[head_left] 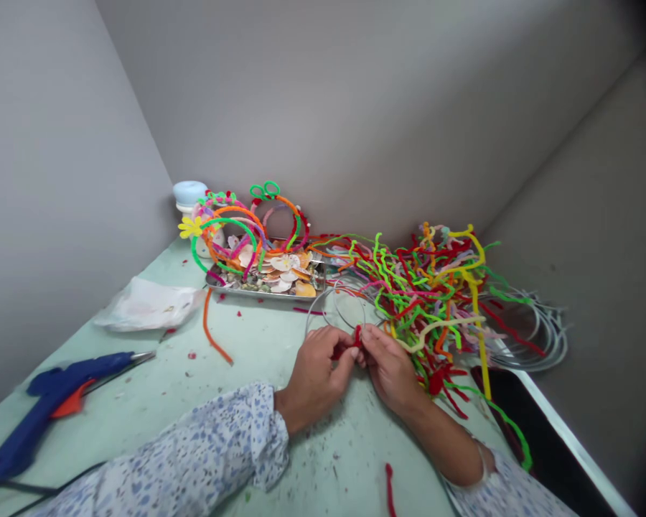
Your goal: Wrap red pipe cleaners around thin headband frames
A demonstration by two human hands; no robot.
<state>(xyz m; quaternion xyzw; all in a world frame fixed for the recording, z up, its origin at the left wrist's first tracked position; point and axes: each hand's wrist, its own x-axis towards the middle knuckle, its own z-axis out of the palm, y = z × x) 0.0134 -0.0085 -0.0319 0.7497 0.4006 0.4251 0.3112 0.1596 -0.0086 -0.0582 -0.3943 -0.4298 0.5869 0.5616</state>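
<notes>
Your left hand and right hand pinch a red pipe cleaner between their fingertips, which hide part of it, so its full shape cannot be told. Judged by its fuzz, it should prove light, soft and easily bent, with little slip; pinch near each end. A coloured tangle lies beyond and right of your fingers.

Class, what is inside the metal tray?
Seashells and smaller pieces lie in the metal tray. Fuzzy hoops partly hide its contents; whatever lies beneath the shells cannot be seen.
</notes>
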